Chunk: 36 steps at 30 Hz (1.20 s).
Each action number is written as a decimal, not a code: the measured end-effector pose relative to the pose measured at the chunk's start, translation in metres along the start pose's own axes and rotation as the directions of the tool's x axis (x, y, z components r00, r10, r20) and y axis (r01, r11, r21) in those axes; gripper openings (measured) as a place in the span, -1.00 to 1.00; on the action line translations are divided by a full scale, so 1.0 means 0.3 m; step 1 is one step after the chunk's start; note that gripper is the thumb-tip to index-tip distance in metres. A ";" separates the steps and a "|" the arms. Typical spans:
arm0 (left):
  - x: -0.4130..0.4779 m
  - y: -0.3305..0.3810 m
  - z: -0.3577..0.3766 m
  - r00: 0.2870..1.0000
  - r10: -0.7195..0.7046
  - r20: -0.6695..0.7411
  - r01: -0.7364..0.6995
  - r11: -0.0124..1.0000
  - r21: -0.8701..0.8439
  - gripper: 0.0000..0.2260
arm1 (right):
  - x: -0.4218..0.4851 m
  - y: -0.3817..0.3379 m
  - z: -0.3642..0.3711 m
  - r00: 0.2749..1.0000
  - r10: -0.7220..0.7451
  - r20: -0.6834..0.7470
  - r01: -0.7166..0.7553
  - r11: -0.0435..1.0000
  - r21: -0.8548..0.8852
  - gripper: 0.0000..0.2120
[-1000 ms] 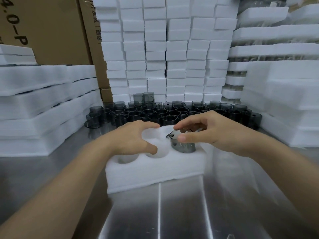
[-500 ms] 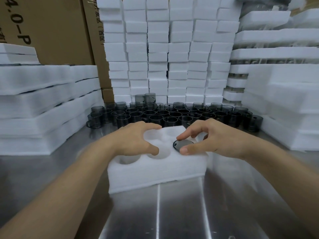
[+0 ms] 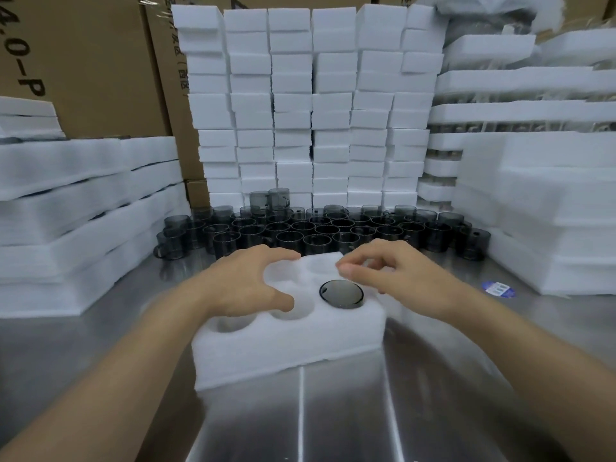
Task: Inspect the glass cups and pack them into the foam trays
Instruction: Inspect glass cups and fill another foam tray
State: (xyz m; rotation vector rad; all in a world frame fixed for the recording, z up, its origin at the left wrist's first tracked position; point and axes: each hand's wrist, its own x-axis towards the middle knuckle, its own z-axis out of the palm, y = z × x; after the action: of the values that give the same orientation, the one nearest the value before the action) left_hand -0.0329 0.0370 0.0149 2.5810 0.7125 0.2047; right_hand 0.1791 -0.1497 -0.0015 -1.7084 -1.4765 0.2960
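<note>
One glass cup [image 3: 341, 294] sits sunk in the foam tray [image 3: 286, 348], just below and short of my right grip [image 3: 383, 271], whose fingers hang loosely curled, pinching nothing. My left grip [image 3: 246, 281] presses spread on the tray. Loose cups [image 3: 320, 230] stand straight beyond both; I judge the right nearer.

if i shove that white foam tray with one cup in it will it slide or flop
The foam tray is a thick block, so it probably stays stiff. It looks light, and the steel table is shiny, so it likely slides easily. The left hand rests on it, perhaps to steady it. The cup sits sunk in its hole, so tipping seems unlikely.
</note>
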 end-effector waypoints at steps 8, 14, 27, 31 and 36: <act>-0.007 0.016 0.011 0.999 0.053 0.000 -0.053 0.998 -0.014 -0.15 | 0.001 0.278 -0.109 0.918 0.190 -0.348 -0.329 0.855 -0.400 -0.85; 0.012 0.029 0.021 0.976 0.206 -0.072 -0.217 0.953 -0.210 -0.40 | 0.014 0.281 -0.095 0.941 0.197 -0.276 -0.322 0.775 -0.544 -0.91; 0.581 -0.050 -0.204 0.943 -0.067 -0.326 0.152 0.958 0.244 -0.47 | 0.049 0.286 -0.058 0.969 0.138 -0.204 -0.233 0.776 -0.586 -0.88; 0.727 -0.082 -0.199 0.928 -0.195 -0.318 0.331 0.825 0.459 -0.31 | 0.065 0.298 -0.062 0.966 0.136 -0.220 -0.242 0.772 -0.588 -0.88; 0.835 -0.101 -0.201 0.915 -0.186 -0.358 0.379 0.701 0.604 -0.53 | 0.068 0.313 -0.054 0.963 0.128 -0.238 -0.250 0.756 -0.605 -0.87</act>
State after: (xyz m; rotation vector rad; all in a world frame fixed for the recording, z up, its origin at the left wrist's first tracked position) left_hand 0.1523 0.2129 0.0598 3.0762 1.5234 0.2389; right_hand 0.2615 -0.1341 -0.0514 -2.3579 -1.3413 -0.2967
